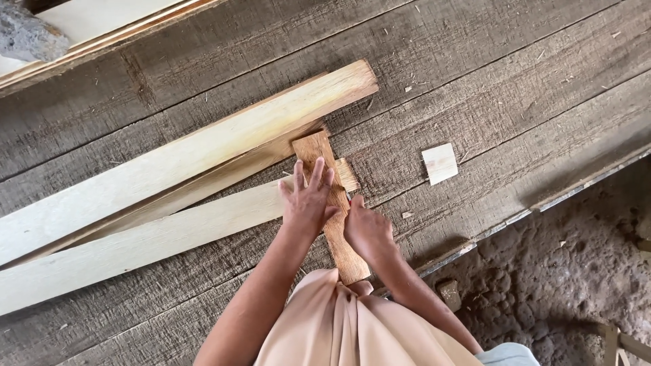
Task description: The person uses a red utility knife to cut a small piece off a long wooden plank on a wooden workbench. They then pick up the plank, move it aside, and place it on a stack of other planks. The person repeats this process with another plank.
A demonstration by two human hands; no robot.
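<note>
A short brown wood piece [314, 148] lies crosswise over the end of a long pale strip [135, 242] on the grey plank floor. My left hand [307, 201] rests flat on the brown piece with its fingers spread, pressing it down. My right hand [367, 231] is curled against the brown piece's right edge, just beside the left hand. A thin dark tip shows at its fingers, but what it holds is hidden. A wider pale plank [203, 144] lies diagonally just above, its end near the brown piece's top.
A small pale square offcut [439, 163] lies on the planks to the right. The floor's edge [515, 215] drops to rough dirt ground [563, 278] at lower right. A grey stone [27, 35] and pale boards [102, 19] sit at top left.
</note>
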